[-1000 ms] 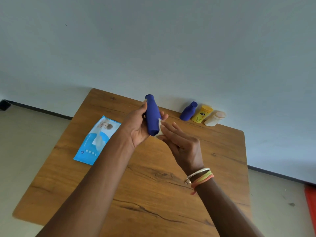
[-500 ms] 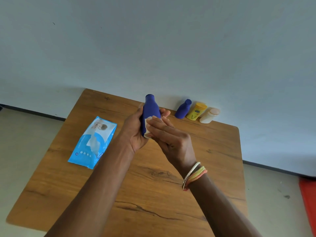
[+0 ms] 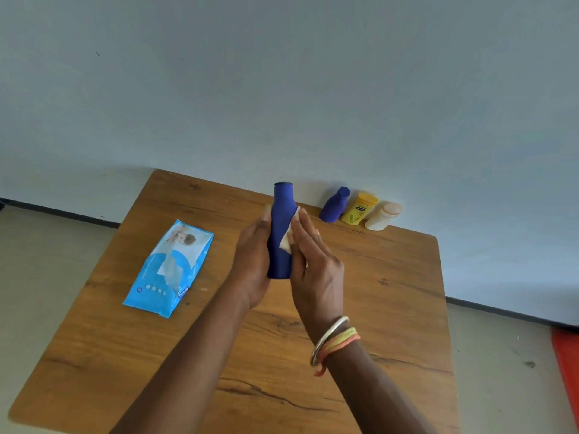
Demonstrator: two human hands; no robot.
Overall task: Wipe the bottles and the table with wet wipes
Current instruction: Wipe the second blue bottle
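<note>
Head view | left hand [image 3: 253, 261] fingers wrapped round tall blue bottle [image 3: 279, 255], held over table [image 3: 391, 292] | right hand [image 3: 316, 270] fingers straight, pressing wet wipe [image 3: 286, 241] to bottle side | judged: first bottle in progress; small blue bottle [image 3: 335, 205], yellow bottle [image 3: 358, 208], cream bottle [image 3: 382, 216], table pending.

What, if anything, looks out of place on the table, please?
Only the wipes pack: a wipe appears to poke out of its unsealed opening. Nothing else looks spilled or damaged.
</note>
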